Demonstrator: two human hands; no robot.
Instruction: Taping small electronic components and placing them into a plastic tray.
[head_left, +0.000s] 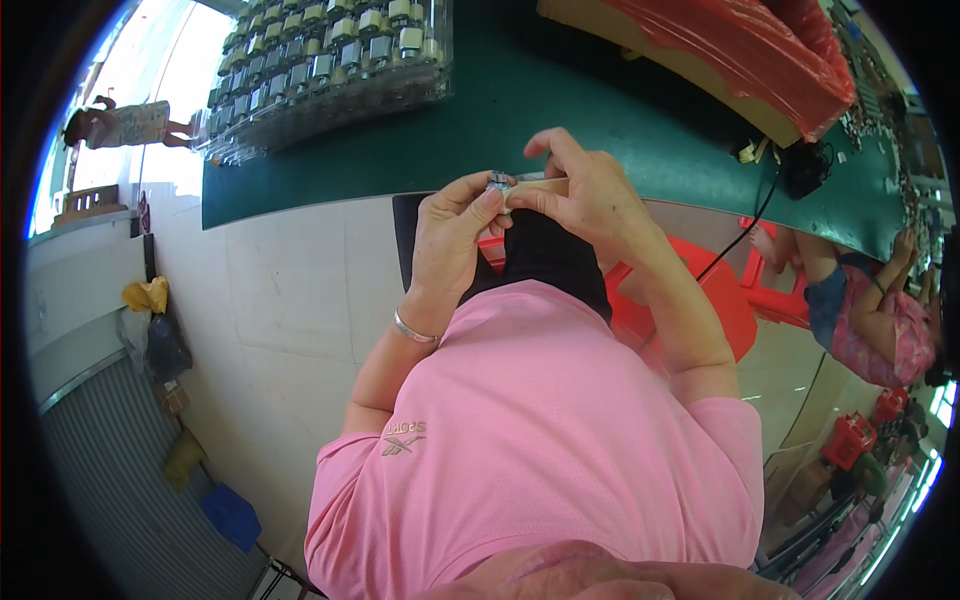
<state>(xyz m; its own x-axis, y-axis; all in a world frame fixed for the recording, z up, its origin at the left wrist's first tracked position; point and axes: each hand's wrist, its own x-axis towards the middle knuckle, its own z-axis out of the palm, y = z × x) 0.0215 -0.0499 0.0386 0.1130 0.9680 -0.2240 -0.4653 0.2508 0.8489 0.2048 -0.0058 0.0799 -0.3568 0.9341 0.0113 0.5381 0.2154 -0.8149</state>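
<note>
L hand (450, 228) grip pinches a small silver-&-cream part (499, 183) by the bench's (480, 130) near edge. R hand (605, 205) has its thumb at the part, index raised; can't tell if its grip pinches. Clear plastic trays (408, 84) w/ similar parts (322, 66) sit far L.

Small part (500, 182) — silvery metal top, cream below — between both hands (446, 236) (604, 205)
</note>
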